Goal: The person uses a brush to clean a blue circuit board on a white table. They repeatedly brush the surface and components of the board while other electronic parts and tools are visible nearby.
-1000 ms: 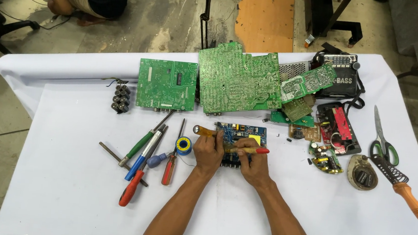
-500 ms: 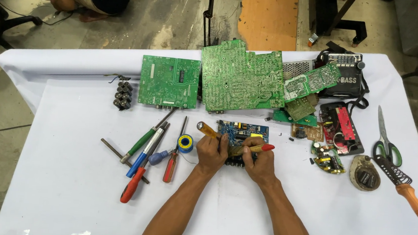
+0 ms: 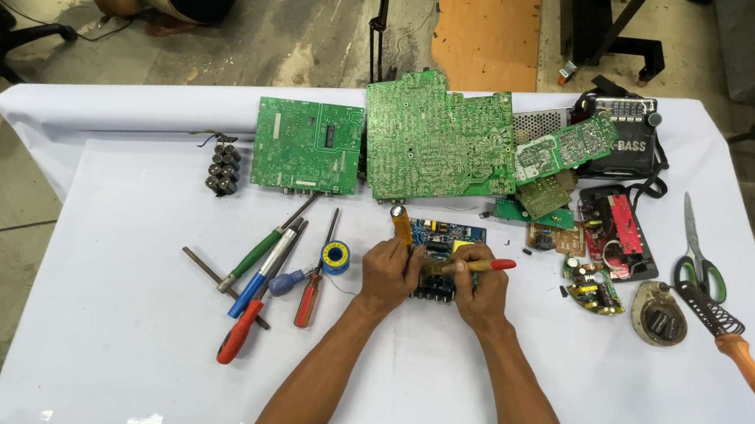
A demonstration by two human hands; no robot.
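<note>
A small blue circuit board (image 3: 444, 237) lies at the middle of the white table (image 3: 117, 326). My left hand (image 3: 389, 274) grips a tool with an orange-yellow handle (image 3: 402, 224) that points up and away over the board's left edge. My right hand (image 3: 479, 292) holds a screwdriver with a yellow shaft and red end (image 3: 479, 265), lying across the board's near side. Both hands rest against the board and hide its lower part.
Several screwdrivers (image 3: 256, 270) and a solder spool (image 3: 334, 256) lie to the left. Green circuit boards (image 3: 437, 140) fill the far side, with a battery pack (image 3: 223, 168) at left. At right are small boards, a radio (image 3: 621, 137), scissors (image 3: 697, 255) and a soldering iron (image 3: 747, 362). A person crouches beyond the table.
The orange-handled tool in my left hand has swung from pointing left to pointing more upright. Both hands stayed on the blue board.
</note>
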